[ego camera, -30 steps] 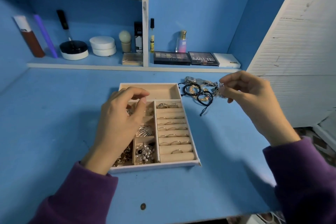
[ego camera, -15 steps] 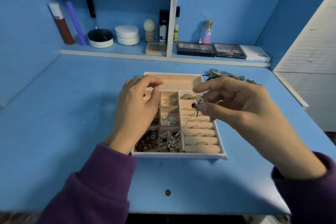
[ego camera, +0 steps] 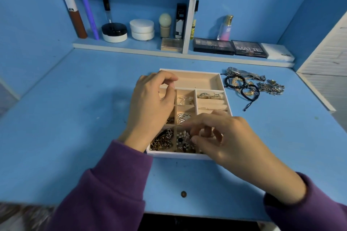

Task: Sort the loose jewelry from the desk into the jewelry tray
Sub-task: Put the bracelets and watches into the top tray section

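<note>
On the desk (ego camera: pixel 75 118), the left hand (ego camera: pixel 150 110) rests curled on the one tray (ego camera: pixel 199 78), gripping nothing visible. The right hand (ego camera: pixel 231 137) pinches above the near-middle compartment; whatever it holds is hidden. Snagging the cluster (ego camera: pixel 183 141) there could drag it out. Well right lies the loose jewelry (ego camera: pixel 251 84): one watch (ego camera: pixel 242 73), two black bracelets (ego camera: pixel 234 81), one silver tangle (ego camera: pixel 272 86).

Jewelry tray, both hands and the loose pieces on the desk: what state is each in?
jewelry tray: lidless, several compartments hold jewelry, back one looks bare.
left hand: over tray's left side, fingers curled.
right hand: over near compartments, fingers curled; grip unclear.
watch: on desk, unsorted.
black bracelets: on desk, unsorted.
silver charm pile: on desk, unsorted.
</note>
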